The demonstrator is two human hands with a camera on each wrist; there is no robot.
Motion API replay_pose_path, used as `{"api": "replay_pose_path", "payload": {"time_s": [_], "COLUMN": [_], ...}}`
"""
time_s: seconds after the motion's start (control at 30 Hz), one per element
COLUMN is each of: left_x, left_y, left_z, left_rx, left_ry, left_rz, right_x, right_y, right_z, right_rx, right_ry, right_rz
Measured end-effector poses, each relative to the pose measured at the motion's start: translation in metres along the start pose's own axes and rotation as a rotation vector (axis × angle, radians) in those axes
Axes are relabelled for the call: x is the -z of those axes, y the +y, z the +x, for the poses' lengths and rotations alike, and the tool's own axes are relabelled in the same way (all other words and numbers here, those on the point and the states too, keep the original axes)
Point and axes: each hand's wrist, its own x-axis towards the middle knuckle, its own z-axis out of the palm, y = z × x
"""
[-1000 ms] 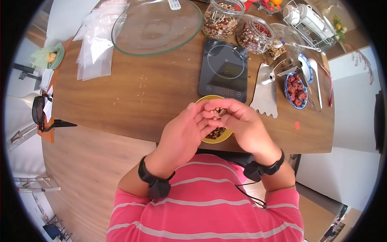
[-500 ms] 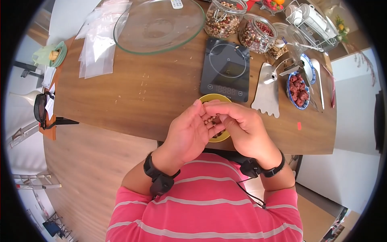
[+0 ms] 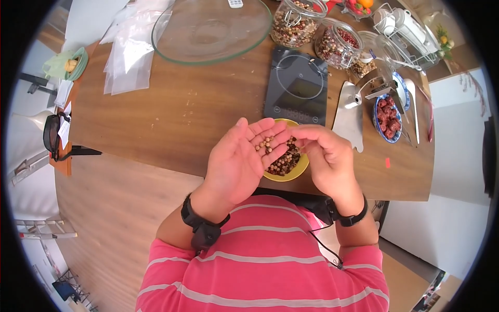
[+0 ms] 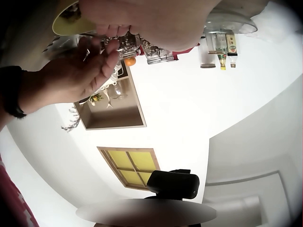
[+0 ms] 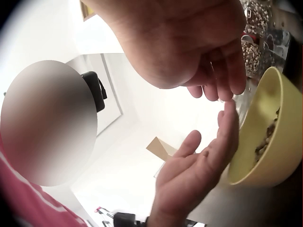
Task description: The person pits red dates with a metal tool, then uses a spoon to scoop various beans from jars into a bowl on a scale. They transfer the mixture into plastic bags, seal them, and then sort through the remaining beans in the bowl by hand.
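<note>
Palm up, my left hand [image 3: 231,161] lies over the left side of a yellow bowl [image 3: 305,165] with its fingers extended. A few pale, round peppercorns [image 3: 266,145] rest on those fingers. My right hand [image 3: 330,161] is at the bowl's right side, its index finger reaching toward the left fingertips and its thumb bent in. In the left wrist view the fingers of the right hand [image 4: 78,75] look loosely bent. More peppercorns [image 3: 285,165], pale and dark mixed, lie in the bowl. The right wrist view shows the bowl [image 5: 270,156] from the side, just beyond the fingertips.
A black kitchen scale [image 3: 296,106] sits directly behind the bowl. To its right are a flat metal blade [image 3: 347,122] and a blue-patterned bowl [image 3: 378,127] of dark red pieces. Clip-top jars [image 3: 296,26], a large glass dish [image 3: 208,58] and clear plastic bags [image 3: 130,65] stand farther back.
The hands were cupped together over the bowl. They have parted, the left palm has opened upward, the right hand has shifted right, and more of the bowl shows.
</note>
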Motion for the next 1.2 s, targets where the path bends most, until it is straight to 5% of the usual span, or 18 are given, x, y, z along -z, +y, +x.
{"api": "replay_pose_path", "payload": {"time_s": [0.13, 0.47, 0.67, 0.77, 1.07, 1.17, 1.2], "left_x": [-0.001, -0.002, -0.003, 0.001, -0.009, -0.049, -0.083], "left_y": [0.002, -0.007, -0.001, -0.005, -0.004, 0.022, 0.025], "left_z": [0.001, 0.003, 0.003, 0.005, 0.016, 0.055, 0.066], "left_rx": [-0.01, 0.069, 0.06, 0.051, -0.012, 0.076, 0.06], "left_ry": [0.028, -0.003, -0.006, -0.017, 0.042, -0.145, -0.023], "left_rz": [-0.018, 0.06, 0.026, -0.011, 0.062, 0.153, 0.269], "right_x": [-0.006, 0.002, -0.001, 0.004, 0.032, 0.028, 0.03], "right_y": [-0.006, -0.017, -0.015, -0.008, 0.004, 0.01, 0.011], "right_z": [-0.001, 0.013, 0.02, 0.013, 0.0, -0.011, -0.015], "right_rx": [0.235, 0.422, 0.506, 0.341, 0.266, 0.25, 0.256], "right_ry": [0.081, -0.262, -0.186, -0.112, -0.069, -0.099, -0.079], "right_rz": [-0.412, -0.586, -0.493, -0.34, -0.343, -0.4, -0.403]}}
